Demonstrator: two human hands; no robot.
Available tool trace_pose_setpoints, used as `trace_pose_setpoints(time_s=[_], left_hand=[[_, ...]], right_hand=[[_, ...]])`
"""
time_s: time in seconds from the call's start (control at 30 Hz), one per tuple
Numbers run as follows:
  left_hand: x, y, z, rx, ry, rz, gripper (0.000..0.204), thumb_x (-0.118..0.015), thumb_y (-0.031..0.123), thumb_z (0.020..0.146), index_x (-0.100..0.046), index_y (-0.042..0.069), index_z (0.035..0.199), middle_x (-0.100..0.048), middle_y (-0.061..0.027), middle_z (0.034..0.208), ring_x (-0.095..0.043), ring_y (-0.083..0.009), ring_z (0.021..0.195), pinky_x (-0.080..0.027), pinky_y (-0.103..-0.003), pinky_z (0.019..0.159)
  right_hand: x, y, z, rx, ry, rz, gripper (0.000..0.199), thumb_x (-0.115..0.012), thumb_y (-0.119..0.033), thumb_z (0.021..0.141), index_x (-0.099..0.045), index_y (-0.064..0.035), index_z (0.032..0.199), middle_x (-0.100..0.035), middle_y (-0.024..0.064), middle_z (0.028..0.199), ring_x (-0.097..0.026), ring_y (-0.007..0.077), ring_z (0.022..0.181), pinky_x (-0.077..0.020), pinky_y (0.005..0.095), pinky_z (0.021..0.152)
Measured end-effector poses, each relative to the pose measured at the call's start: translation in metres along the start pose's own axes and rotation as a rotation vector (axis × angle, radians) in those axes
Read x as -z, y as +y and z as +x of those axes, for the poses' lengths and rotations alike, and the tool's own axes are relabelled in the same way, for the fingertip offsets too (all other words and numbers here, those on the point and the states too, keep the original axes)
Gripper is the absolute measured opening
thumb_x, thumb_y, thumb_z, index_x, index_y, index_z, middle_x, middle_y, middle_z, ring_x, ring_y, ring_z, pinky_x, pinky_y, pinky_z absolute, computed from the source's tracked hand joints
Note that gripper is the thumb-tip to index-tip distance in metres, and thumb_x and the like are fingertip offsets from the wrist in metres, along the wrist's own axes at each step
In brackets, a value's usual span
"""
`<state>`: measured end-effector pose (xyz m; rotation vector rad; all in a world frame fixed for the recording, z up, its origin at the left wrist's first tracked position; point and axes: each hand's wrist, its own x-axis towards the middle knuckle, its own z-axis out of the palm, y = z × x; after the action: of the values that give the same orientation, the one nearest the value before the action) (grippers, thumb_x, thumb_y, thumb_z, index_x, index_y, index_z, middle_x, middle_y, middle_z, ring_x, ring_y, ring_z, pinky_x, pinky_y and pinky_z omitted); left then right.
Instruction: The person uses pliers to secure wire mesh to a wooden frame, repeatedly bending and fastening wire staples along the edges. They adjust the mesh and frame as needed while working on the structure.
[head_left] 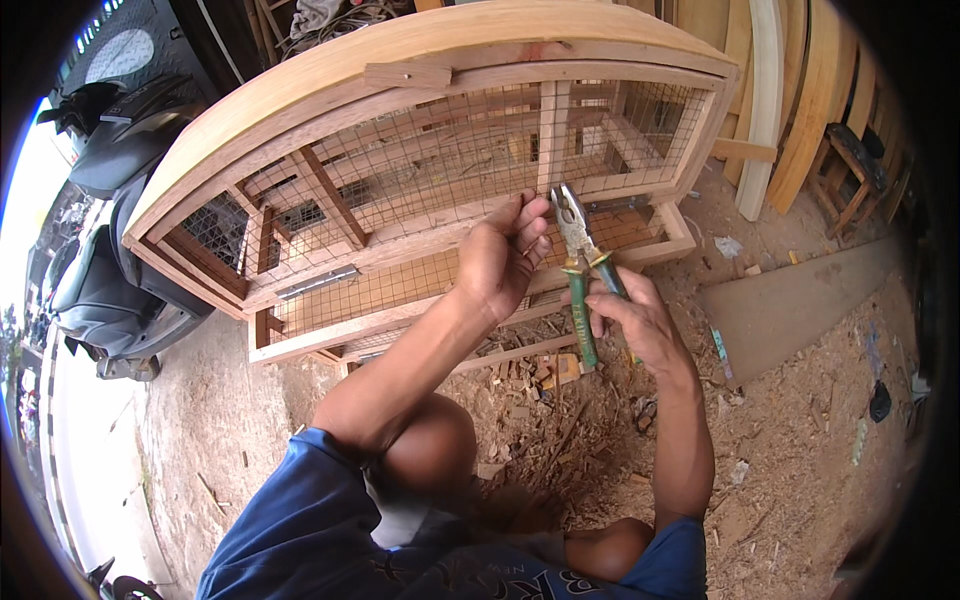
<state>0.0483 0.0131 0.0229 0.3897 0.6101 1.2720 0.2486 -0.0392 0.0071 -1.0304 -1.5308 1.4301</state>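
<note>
My right hand [645,318] is wrapped around the green handles of a pair of combination pliers [578,245]. Their metal jaws point up, slightly parted, beside the fingertips of my other hand. My left hand [503,255] has its fingers curled in a pinch at the lower rail of a mesh door; whatever is between them is too small or hidden to name. The door belongs to a wooden cage [300,115] with a curved top. Wire mesh [430,170] covers its openings, and a metal hinge [318,282] sits on the lower left rail.
A parked motorcycle [120,200] stands close to the cage's left end. Long planks [765,110] lean at the back right, near a small wooden stool [845,175]. A flat board [800,300] lies on the floor to the right, and wood shavings [570,430] cover the ground below.
</note>
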Motion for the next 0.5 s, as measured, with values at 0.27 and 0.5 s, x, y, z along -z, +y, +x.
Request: trace_pose_setpoints(time_s=[0.27,0.5], left_hand=[[-0.001,0.011,-0.005,0.059,-0.039,-0.069,0.025,-0.039,0.015,0.107,-0.056,0.004,0.122,-0.072,-0.0038,0.110,-0.067,-0.0106,0.089,-0.054,-0.030,0.081],[-0.002,0.012,-0.007,0.044,-0.052,-0.078,0.027,-0.037,0.014,0.107,-0.055,0.000,0.122,-0.072,-0.0045,0.109,-0.067,-0.0109,0.087,-0.056,-0.029,0.080]], right_hand=[[-0.003,0.002,-0.003,0.022,0.049,-0.002,0.021,-0.055,-0.010,0.093,-0.065,0.0021,0.108,-0.058,0.0003,0.075,-0.055,0.0083,0.064,-0.0464,0.0250,0.056],[-0.002,0.001,-0.006,-0.027,0.034,-0.081,0.029,-0.057,-0.014,0.091,-0.066,0.0043,0.112,-0.069,0.0062,0.085,-0.056,0.0101,0.068,-0.0439,0.0259,0.061]])
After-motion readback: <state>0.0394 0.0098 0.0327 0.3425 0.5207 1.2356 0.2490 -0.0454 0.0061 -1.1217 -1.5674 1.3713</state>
